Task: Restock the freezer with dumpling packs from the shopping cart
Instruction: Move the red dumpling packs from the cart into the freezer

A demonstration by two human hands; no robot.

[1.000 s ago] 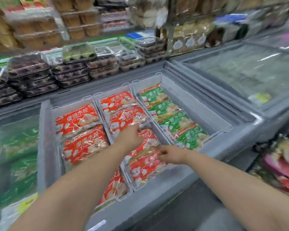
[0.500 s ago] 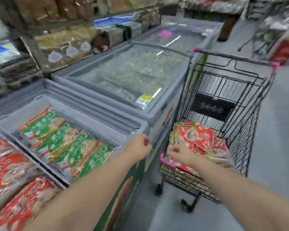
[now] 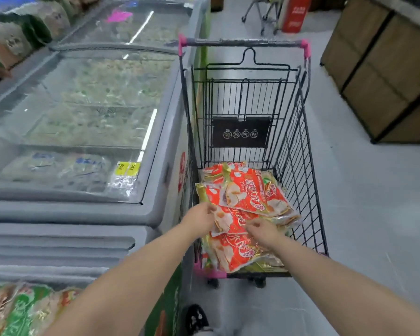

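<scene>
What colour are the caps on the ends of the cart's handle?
Bright pink, on both ends of the grey handle of the cart; seen in the head view.

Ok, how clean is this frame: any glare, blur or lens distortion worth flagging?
Head view: ceiling-light streaks glare on the freezer lid, hiding its contents; the left edge and green packs are smeared; wide-angle bending curves the shopping cart; both hands and the red dumpling packs stay fairly sharp.
</scene>
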